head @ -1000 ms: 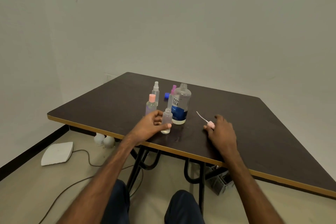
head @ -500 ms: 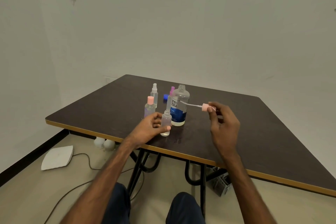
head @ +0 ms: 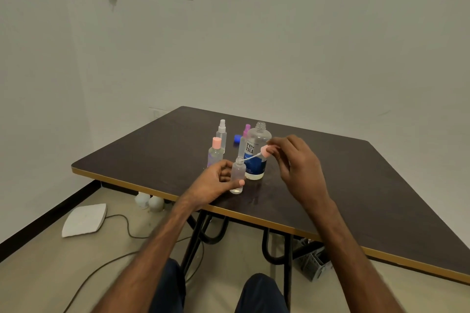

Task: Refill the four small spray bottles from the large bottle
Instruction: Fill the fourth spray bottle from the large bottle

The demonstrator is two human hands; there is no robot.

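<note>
Left of centre frame: left hand (head: 216,183) wrapped round open small bottle (head: 237,176), steadying it on table (head: 356,185). Centre: large bottle (head: 255,152) uncapped, just behind. Right: right hand (head: 296,160) pinching pink spray head (head: 264,152), tube tip at neck. Likely risks: tube missing the mouth, bottle tipped.

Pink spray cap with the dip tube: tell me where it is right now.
In the head view the pink spray cap is pinched in the right hand, in front of the large bottle, its tube tip at the mouth of the open small bottle in the left hand.
</note>
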